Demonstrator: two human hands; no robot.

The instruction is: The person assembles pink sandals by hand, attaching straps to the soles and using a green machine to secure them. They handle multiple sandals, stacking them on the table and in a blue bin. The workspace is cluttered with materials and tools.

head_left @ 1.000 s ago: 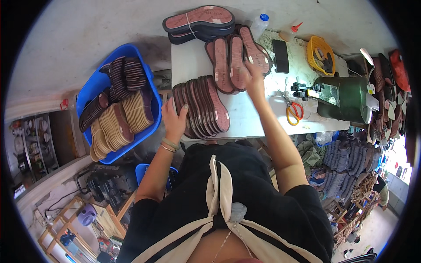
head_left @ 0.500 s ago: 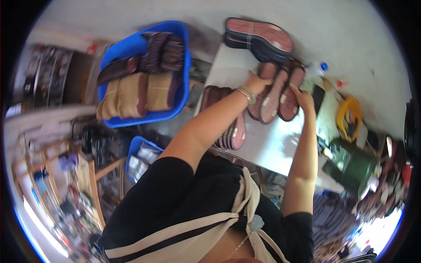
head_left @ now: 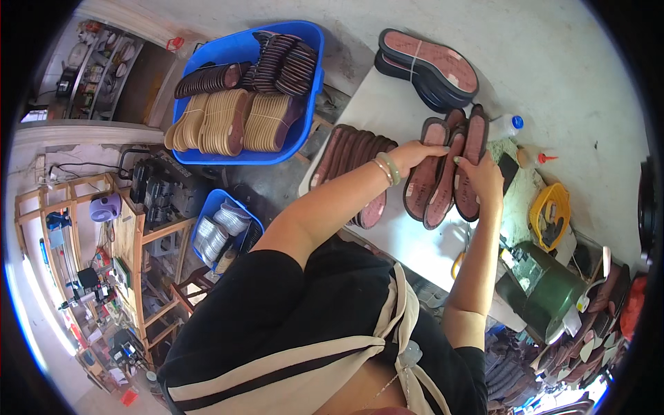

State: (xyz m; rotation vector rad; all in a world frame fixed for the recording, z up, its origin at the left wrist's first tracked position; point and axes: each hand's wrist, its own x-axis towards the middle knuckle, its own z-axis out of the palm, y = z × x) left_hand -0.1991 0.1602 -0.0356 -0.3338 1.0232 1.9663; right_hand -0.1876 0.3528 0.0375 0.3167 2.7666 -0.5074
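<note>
Over the white table, my left hand (head_left: 417,153) grips the left side of a small group of shoe soles (head_left: 423,181), reddish-brown with dark rims. My right hand (head_left: 485,178) is closed on the rightmost sole (head_left: 474,142) of that group, thumb on its upper face. The soles stand side by side, slightly fanned, and overlap in the middle. To the left of them, a leaning row of similar soles (head_left: 340,155) rests on the table, partly behind my left forearm. A banded stack of larger pink-topped soles (head_left: 443,63) lies beyond my hands.
At the left a blue basket (head_left: 317,90) holds bundled tan and dark soles; a smaller blue bin (head_left: 201,220) sits below it. Right of the table (head_left: 373,104) are a blue-capped bottle (head_left: 510,124), a yellow basket (head_left: 534,214) and a green machine (head_left: 546,287). Scissors (head_left: 458,263) lie by my right forearm.
The whole view has shifted and sharpened. My hands have come closer together, bringing the held soles into a tighter, overlapping group.
</note>
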